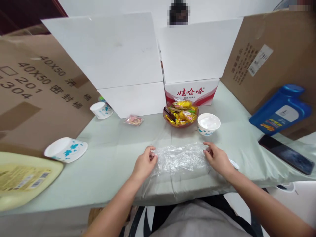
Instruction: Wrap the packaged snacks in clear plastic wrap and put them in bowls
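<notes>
A clear, crinkled sheet of plastic film is stretched flat just above or on the table's front part; I cannot tell whether it touches the cloth. My left hand pinches its left end between thumb and fingers. At the opposite end, my right hand has its fingers closed on the film's edge. Just beyond the film stands a white paper bowl with blue leaf marks and something whitish inside. Beside it is a reddish bowl heaped with yellow-wrapped snacks. A small white round item is partly hidden behind my right wrist.
Cardboard and white panels wall the table's back and sides. On the left are two paper cups and a pale yellow bottle. A small pink packet lies mid-table. A blue bottle and a phone are at right.
</notes>
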`<state>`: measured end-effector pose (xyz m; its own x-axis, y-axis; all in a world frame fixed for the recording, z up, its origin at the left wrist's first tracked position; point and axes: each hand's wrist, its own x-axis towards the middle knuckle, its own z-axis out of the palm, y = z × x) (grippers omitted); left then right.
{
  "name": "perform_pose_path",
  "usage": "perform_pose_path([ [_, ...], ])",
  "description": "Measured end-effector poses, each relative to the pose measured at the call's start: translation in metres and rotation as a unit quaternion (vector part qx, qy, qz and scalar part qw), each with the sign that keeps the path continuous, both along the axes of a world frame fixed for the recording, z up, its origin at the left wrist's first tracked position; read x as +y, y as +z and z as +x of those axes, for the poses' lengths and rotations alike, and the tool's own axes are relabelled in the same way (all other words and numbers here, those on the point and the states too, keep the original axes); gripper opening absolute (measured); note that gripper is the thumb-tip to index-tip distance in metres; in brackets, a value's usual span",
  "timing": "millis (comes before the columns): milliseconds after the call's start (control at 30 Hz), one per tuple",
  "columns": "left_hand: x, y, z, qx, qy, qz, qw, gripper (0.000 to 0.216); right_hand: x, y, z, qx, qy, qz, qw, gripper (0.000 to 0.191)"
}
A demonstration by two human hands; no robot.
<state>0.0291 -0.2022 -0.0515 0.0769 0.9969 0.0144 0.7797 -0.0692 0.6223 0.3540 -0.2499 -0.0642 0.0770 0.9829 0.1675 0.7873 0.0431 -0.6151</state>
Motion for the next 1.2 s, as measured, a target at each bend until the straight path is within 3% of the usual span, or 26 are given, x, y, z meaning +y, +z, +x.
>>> perform_pose_path([
  [133,-0.007,-0.013,0.003,0.049,0.012,0.019,0.999,0.037,0.004,-0.009,-0.005,-0.109,0.006,0.005,0.994,0.04],
  [367,-0.006,-0.021,-0.003,0.081,0.049,0.032,0.995,0.04,0.007,-0.024,-0.006,-0.195,-0.004,0.019,0.981,0.039],
  [433,-0.005,-0.018,-0.005,0.104,0.087,0.087,0.987,0.04,0.008,-0.026,-0.007,-0.209,-0.003,0.023,0.978,0.037],
  [500,-0.007,-0.013,-0.003,0.128,0.103,0.195,0.967,0.035,0.008,-0.028,-0.008,-0.213,0.0,0.027,0.977,0.036],
  [567,-0.013,-0.007,0.005,0.142,0.037,0.292,0.945,0.026,0.008,-0.029,-0.009,-0.213,0.002,0.03,0.977,0.036],
  [633,-0.022,-0.005,0.017,0.15,-0.103,0.319,0.93,0.023,0.008,-0.03,-0.008,-0.212,0.003,0.034,0.977,0.035],
  [700,-0.029,-0.007,0.031,0.178,-0.23,0.279,0.915,0.032,0.009,-0.03,-0.007,-0.207,0.007,0.038,0.977,0.036],
  [800,-0.035,-0.02,0.042,0.234,-0.307,0.194,0.902,0.061,0.009,-0.024,-0.003,-0.198,0.007,0.056,0.979,0.035],
  [933,-0.037,-0.033,0.04,0.251,-0.307,0.123,0.91,0.072,0.005,-0.007,-0.004,-0.203,0.011,0.14,0.969,0.03],
  [1000,-0.037,-0.034,0.039,0.247,-0.309,0.11,0.912,0.072,0.002,-0.002,-0.01,-0.203,0.076,0.161,0.963,0.029],
  [1100,-0.036,-0.03,0.038,0.245,-0.307,0.102,0.914,0.074,0.001,-0.006,-0.022,-0.229,0.219,0.123,0.941,0.04],
  [1200,-0.031,-0.029,0.032,0.251,-0.279,0.099,0.922,0.083,0.003,-0.019,-0.029,-0.275,0.258,0.068,0.923,0.068],
])
